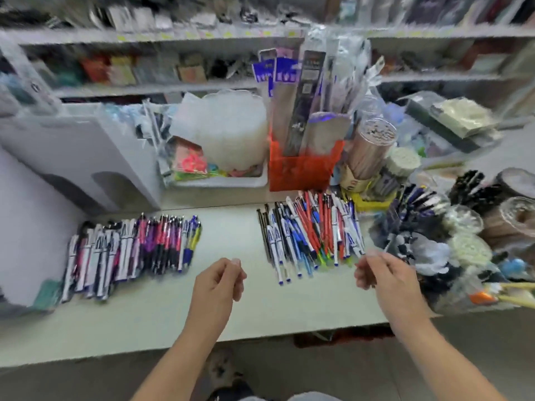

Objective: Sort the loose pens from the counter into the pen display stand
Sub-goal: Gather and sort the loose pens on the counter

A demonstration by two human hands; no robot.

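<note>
Both hands hover over the counter (260,319) w/ nothing in them: left hand (218,280) sits between the two heaps, fingers loosely curled, thumb near the fingertips, no pen visible in it; right hand (382,280) is just below the right pile's near edge, fingers also loosely curled toward the thumb, apparently empty, tho motion blur makes the fingertips hard to read. Forearms come up from the bottom of frame, wrists roughly level, palms turned inward toward each other. Task items: left pile of pens (130,253) lies in a fairly tidy row at the counter's left; right pile of pens (314,231), mixed red/blue/white, is fanned out & overlapping near the middle-right. Pen display stand (417,215) is at the far right, crowded w/ dark pens, partly blurred, so can't tell which slots are free. Risks, as I judge them: grabbing from the overlapped right pile could drag neighbours along & roll them off the front edge; reaching to the stand means passing close to jars (515,218) & clutter, so a sleeve or wrist could knock sthg over; colours are mixed, so a pen may land in the wrong slot; packed slots may jam or tip pens already in there.
</note>
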